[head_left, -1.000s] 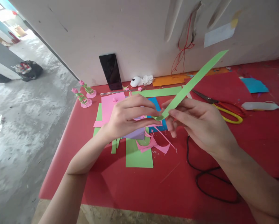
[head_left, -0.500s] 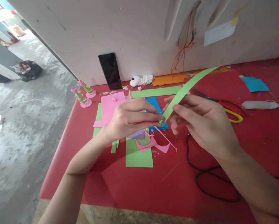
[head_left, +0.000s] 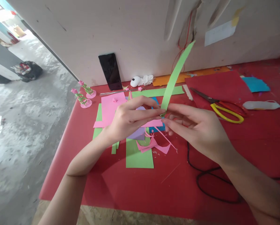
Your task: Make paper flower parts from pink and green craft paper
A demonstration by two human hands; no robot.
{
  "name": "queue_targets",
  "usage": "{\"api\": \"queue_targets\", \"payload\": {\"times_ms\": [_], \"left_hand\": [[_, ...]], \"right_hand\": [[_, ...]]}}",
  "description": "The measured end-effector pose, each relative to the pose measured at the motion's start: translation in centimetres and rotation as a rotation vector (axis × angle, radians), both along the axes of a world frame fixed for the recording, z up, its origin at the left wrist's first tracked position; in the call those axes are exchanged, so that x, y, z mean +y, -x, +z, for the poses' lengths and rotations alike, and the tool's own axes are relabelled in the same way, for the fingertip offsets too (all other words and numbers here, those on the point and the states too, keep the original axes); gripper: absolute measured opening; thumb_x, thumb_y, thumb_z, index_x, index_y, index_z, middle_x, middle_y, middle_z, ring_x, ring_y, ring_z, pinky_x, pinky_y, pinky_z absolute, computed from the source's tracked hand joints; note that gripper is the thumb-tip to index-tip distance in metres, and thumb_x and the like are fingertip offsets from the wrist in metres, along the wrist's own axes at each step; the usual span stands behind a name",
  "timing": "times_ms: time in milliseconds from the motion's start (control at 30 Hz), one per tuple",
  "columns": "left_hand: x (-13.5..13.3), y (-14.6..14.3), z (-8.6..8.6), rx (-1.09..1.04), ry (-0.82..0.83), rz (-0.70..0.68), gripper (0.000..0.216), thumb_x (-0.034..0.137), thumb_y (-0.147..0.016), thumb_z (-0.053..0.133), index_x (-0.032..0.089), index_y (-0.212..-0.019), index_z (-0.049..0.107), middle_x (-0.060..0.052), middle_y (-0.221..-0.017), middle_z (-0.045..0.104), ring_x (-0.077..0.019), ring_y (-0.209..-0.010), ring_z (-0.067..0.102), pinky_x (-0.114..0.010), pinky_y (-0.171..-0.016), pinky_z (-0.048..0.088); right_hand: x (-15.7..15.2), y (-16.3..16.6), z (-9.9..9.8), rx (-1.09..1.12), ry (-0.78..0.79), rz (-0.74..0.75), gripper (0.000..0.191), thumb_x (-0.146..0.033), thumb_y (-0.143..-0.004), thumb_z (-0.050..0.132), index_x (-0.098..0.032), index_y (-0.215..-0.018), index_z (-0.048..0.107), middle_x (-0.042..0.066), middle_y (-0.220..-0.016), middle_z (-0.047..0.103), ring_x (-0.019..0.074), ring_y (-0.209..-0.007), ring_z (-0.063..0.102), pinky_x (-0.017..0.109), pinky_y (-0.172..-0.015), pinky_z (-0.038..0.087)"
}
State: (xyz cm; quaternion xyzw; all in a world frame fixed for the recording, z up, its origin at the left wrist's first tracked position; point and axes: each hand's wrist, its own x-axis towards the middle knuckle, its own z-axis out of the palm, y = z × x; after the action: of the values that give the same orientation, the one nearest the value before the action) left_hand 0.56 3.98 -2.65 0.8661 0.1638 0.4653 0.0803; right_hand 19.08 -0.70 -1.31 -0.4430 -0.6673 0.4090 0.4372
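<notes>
Both hands meet above the red table and pinch the lower end of a long green paper strip. My left hand grips that end between thumb and fingers. My right hand pinches it from the right side. The strip rises steeply up and to the right, its tip in front of the wall. Under the hands lies a heap of pink, green, blue and purple paper pieces.
Yellow-handled scissors and a white glue bottle lie at the right. A black phone leans on the wall. Two small pink-and-green paper figures stand at the table's left corner. A black cord loops near my right forearm.
The green strip has swung from slanting low to the right to pointing steeply upward. My right hand has turned and shifted slightly down; the left hand stays in place.
</notes>
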Motion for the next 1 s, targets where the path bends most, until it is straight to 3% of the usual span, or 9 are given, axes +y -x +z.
{"api": "queue_targets", "payload": {"times_ms": [200, 433, 800, 1000], "left_hand": [[-0.18, -0.12, 0.12, -0.008, 0.042, -0.002, 0.013, 0.008, -0.082, 0.064, 0.012, -0.092, 0.07, -0.005, -0.087, 0.07, -0.0082, -0.082, 0.068, -0.016, -0.071, 0.057], [-0.32, -0.16, 0.62, -0.047, 0.156, 0.011, 0.002, 0.016, -0.079, 0.069, 0.015, -0.077, 0.069, -0.001, -0.077, 0.073, -0.0082, -0.073, 0.069, -0.017, -0.069, 0.058], [-0.5, -0.46, 0.4, -0.149, 0.435, 0.055, 0.015, 0.024, -0.071, 0.078, 0.017, -0.074, 0.066, 0.001, -0.072, 0.067, -0.0072, -0.069, 0.062, -0.02, -0.064, 0.054], [-0.02, -0.23, 0.11, -0.121, 0.475, -0.051, 0.016, 0.02, -0.074, 0.075, 0.022, -0.089, 0.07, 0.0, -0.091, 0.069, -0.0095, -0.088, 0.065, -0.022, -0.076, 0.056]], "right_hand": [[-0.15, -0.08, -0.26, -0.211, -0.227, -0.09, 0.005, -0.022, -0.084, 0.057, -0.019, -0.081, 0.059, -0.003, -0.064, 0.057, 0.0081, -0.055, 0.055, 0.02, -0.05, 0.047], [-0.3, -0.07, -0.39, -0.389, -0.49, -0.079, 0.005, -0.019, -0.087, 0.055, -0.019, -0.082, 0.056, -0.001, -0.07, 0.062, 0.0072, -0.055, 0.054, 0.021, -0.053, 0.046], [-0.14, 0.17, -0.61, -0.358, -0.606, -0.051, 0.009, -0.017, -0.088, 0.054, -0.022, -0.088, 0.061, -0.001, -0.065, 0.064, 0.0098, -0.054, 0.055, 0.024, -0.049, 0.046], [0.03, 0.14, -0.67, -0.304, -0.572, -0.023, 0.009, -0.018, -0.088, 0.056, -0.022, -0.087, 0.064, -0.001, -0.069, 0.069, 0.0095, -0.056, 0.061, 0.022, -0.053, 0.049]]}}
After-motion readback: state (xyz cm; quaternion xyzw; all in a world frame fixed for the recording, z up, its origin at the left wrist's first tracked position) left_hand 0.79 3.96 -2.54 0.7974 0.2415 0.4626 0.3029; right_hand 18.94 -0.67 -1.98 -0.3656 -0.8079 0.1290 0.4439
